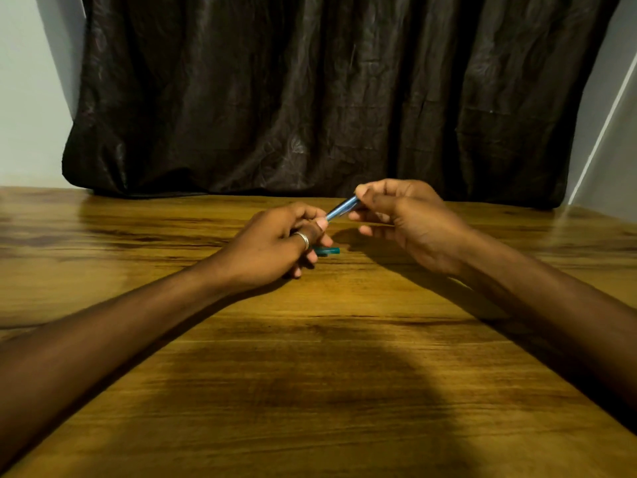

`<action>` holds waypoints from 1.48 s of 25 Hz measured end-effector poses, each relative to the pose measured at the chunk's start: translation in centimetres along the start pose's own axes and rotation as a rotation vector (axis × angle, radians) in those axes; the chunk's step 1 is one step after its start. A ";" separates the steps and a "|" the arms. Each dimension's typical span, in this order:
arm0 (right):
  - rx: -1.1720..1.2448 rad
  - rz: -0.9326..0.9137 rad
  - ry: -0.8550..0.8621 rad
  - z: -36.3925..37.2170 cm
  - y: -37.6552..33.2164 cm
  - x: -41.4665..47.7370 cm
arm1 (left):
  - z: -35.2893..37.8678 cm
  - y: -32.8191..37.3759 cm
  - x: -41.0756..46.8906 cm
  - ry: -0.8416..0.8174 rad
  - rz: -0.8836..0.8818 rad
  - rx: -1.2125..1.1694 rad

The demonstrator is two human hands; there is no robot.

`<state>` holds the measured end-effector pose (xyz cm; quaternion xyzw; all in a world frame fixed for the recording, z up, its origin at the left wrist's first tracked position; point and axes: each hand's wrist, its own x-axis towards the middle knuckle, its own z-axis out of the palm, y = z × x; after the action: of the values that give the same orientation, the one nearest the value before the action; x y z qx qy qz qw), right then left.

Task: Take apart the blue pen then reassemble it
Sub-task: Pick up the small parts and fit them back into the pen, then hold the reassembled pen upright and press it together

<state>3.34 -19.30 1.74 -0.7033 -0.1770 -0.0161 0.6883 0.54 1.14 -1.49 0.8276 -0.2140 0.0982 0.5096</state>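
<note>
The blue pen barrel slants between both hands just above the wooden table. My right hand pinches its upper end between thumb and fingers. My left hand, with a silver ring on one finger, closes its fingertips on the lower end. A small teal pen part, perhaps the cap, lies flat on the table just under my left fingers. The barrel's ends are hidden inside both grips.
A dark curtain hangs behind the table's far edge, with pale walls on either side. My forearms rest along the tabletop, and a broad shadow falls on the near part of the wood.
</note>
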 end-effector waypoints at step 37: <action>0.604 0.125 0.212 5.3 -2.1 2.3 | 0.0 1.3 0.0 -0.365 -0.374 -0.648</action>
<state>3.73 -13.65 4.10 -0.4713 -0.0576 0.0062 0.8801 -0.09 0.60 -0.43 0.6529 -0.1664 -0.2168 0.7065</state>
